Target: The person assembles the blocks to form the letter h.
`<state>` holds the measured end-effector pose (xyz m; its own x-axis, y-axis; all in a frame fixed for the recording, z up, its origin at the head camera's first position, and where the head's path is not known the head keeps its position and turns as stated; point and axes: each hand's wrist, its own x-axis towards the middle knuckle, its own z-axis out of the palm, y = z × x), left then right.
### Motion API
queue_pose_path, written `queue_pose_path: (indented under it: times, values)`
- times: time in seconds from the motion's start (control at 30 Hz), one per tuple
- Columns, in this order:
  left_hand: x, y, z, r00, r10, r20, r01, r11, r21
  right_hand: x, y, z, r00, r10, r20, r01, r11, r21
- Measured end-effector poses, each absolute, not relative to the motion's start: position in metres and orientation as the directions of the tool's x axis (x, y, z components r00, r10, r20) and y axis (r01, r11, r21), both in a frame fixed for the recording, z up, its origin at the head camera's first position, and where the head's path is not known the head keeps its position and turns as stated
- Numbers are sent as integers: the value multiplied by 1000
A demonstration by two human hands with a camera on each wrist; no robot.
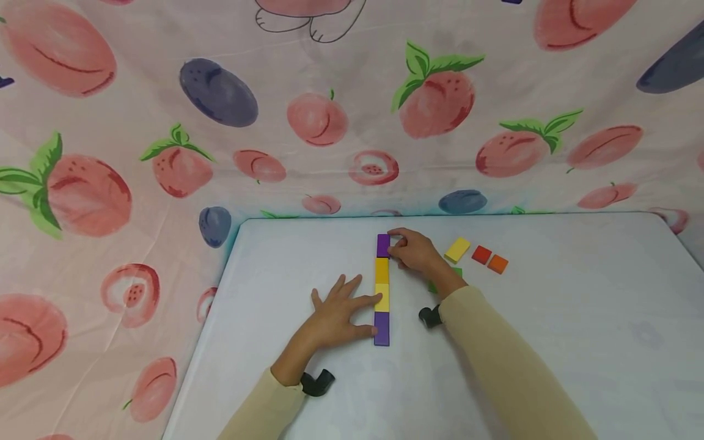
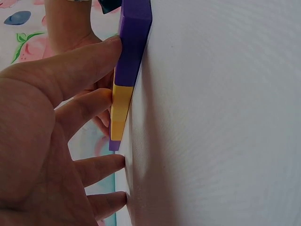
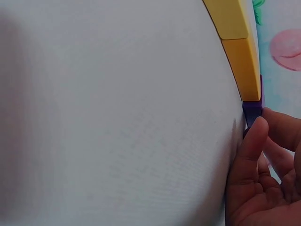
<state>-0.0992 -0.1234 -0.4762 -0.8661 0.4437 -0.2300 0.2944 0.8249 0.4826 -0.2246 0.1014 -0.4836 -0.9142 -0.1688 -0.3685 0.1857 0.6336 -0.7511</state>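
A straight column of flat blocks runs away from me on the white table. From near to far come a purple block (image 1: 382, 330), a yellow block (image 1: 384, 304), an amber block (image 1: 382, 271) and another purple block (image 1: 382, 245). My left hand (image 1: 332, 318) has its fingers spread, thumb against the near purple block and index fingertip at the yellow one; the other fingers reach to the tabletop in the left wrist view. At the far end, my right hand (image 1: 415, 250) pinches the far purple block with thumb and index finger, which hide part of it in the right wrist view.
Right of my right hand lie a loose yellow block (image 1: 457, 250), a red block (image 1: 481, 255) and an orange block (image 1: 498, 264). Green pieces (image 1: 458, 271) are partly hidden under my right wrist. A fruit-print cloth (image 1: 319, 177) hangs behind the table's far edge.
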Motion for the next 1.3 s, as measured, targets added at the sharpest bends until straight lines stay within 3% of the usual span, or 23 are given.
queue_pose_path:
  times: [1.3]
  values:
    - [-99, -123, -477, -869, 434, -237, 283, 830, 480, -224, 101, -483, -909, -173, -379, 188, 642, -744]
